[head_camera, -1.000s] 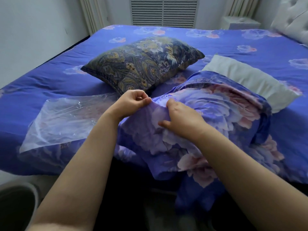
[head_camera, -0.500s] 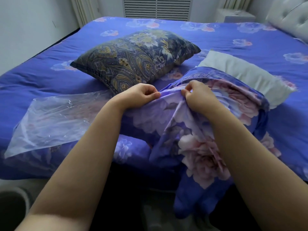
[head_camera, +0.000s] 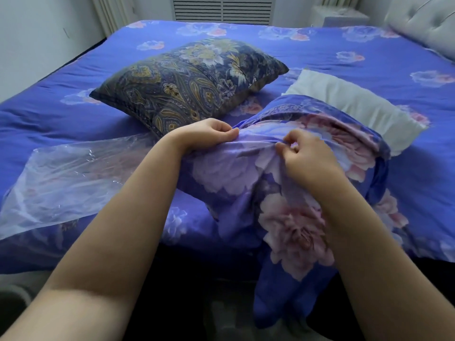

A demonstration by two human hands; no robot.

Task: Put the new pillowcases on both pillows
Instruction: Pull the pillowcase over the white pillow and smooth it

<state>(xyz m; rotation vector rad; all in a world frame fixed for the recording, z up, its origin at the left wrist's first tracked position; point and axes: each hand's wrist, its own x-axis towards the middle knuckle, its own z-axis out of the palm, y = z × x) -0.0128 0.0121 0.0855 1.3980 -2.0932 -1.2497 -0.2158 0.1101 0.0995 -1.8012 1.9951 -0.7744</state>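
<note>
A blue pillowcase with large pink flowers (head_camera: pixel 290 217) lies bunched at the near edge of the bed and hangs over it. My left hand (head_camera: pixel 209 135) pinches its upper fabric edge. My right hand (head_camera: pixel 305 153) pinches the same edge a little to the right, fingers curled. A bare white pillow (head_camera: pixel 354 107) lies behind the pillowcase, partly under it. A second pillow in a dark paisley cover (head_camera: pixel 192 84) rests further back on the left.
A clear plastic bag (head_camera: pixel 73 183) lies flat on the blue floral bedsheet (head_camera: pixel 320 52) at the left. A tufted white headboard (head_camera: pixel 423 23) stands at the far right. A louvred vent (head_camera: pixel 221 8) and a curtain sit behind the bed. A dark round bin (head_camera: pixel 12 306) stands at bottom left.
My right hand has moved up from the middle of the fabric to the top edge and now pinches it. My left hand has kept its grip. The view has tilted slightly.
</note>
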